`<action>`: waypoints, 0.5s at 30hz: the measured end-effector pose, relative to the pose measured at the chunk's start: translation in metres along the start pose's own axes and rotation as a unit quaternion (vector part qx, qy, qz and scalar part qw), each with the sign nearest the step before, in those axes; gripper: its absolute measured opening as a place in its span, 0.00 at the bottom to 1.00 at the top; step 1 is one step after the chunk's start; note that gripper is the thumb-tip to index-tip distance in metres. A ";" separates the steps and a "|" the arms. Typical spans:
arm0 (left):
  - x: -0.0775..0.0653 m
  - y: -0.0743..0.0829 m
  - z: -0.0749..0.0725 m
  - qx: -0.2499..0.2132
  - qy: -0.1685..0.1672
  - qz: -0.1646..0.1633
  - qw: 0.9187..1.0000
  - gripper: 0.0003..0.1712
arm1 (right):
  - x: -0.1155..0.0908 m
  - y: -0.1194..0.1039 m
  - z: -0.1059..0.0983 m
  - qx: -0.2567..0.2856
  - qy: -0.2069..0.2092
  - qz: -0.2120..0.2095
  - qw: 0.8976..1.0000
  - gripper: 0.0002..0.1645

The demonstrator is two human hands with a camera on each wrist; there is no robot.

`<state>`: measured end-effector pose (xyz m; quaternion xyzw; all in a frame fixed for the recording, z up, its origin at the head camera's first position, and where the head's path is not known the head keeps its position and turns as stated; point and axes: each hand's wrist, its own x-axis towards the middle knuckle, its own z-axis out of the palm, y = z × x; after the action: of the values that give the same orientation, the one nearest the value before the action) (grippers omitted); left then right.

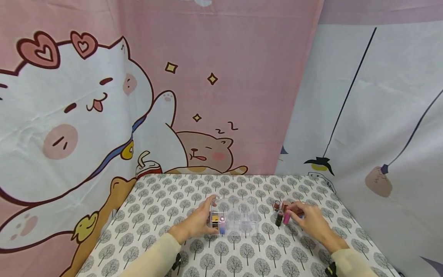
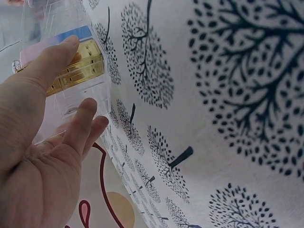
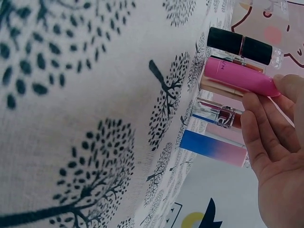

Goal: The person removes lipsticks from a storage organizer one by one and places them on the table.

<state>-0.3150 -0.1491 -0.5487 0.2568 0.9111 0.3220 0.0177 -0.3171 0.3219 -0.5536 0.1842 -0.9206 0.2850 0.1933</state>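
A clear compartmented organizer (image 1: 249,230) stands on the table. My left hand (image 1: 198,220) grips its left end, thumb on the near side and fingers along the far side. Gold tubes (image 2: 81,64) and a blue-and-pink tube (image 2: 71,37) show through the plastic beside the thumb. To the right, my right hand (image 1: 311,222) pinches the top of an upright bright pink lipstick tube (image 3: 237,76) between thumb and fingertips. Next to that tube is a black lipstick (image 3: 240,46). A clear tube with dark red inside (image 3: 223,114) lies close by the fingers.
A blue-to-pink tube (image 3: 213,148) stands at the outer side of the right-hand group. Further left in that cluster is a small reddish-brown item (image 1: 277,205). The tree-print cloth (image 1: 207,261) covers the table, and printed fabric walls (image 1: 242,96) rise behind it.
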 end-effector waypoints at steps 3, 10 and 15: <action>0.000 0.000 0.001 0.000 -0.001 0.001 1.000 0.80 | 0.000 -0.001 0.000 0.000 -0.008 0.013 1.000 0.06; 0.000 0.000 0.000 0.008 0.001 0.002 1.000 0.80 | 0.000 -0.001 0.001 0.002 -0.008 0.011 1.000 0.07; 0.000 0.000 0.000 0.004 0.000 0.004 1.000 0.81 | -0.001 -0.001 0.002 0.002 -0.011 0.011 1.000 0.08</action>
<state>-0.3148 -0.1492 -0.5489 0.2606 0.9114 0.3181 0.0151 -0.3168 0.3207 -0.5548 0.1774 -0.9241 0.2868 0.1797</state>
